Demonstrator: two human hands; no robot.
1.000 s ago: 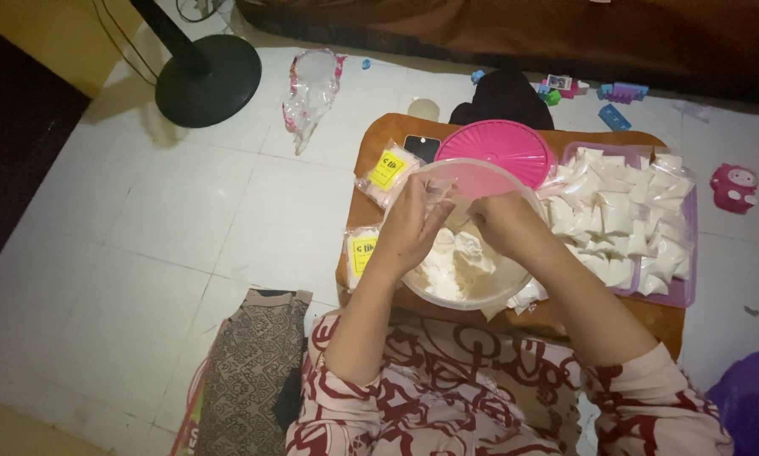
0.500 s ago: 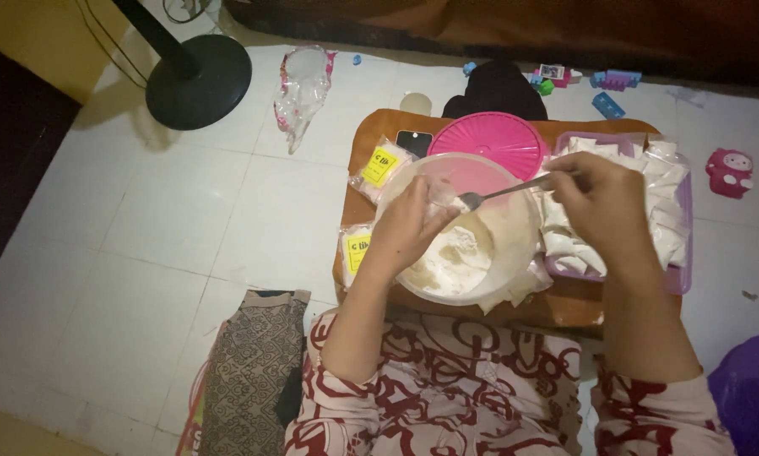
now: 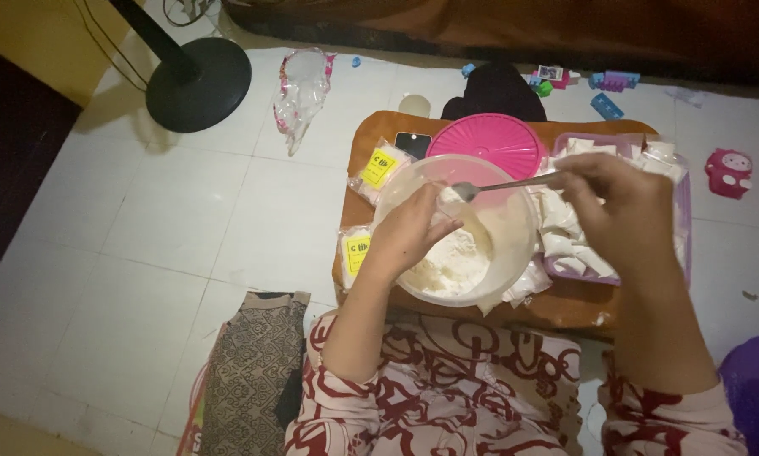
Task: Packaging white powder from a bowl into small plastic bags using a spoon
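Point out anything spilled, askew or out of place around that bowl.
Nothing looks spilled: the white filling stays inside the clear bowl, which the left hand reaches into while the right hand holds a spoon. Off the low table, a crumpled plastic bag and small toys lie scattered on the floor.

The spoon looked like shiny metal, and the big bowl was see-through plastic, a bit cloudy, with soft white dough inside. The pink lid was smooth plastic with fine rings on it, and the low table looked like smooth brown wood. The floor tiles were white and a little shiny, and the folded cloth looked rough and woven
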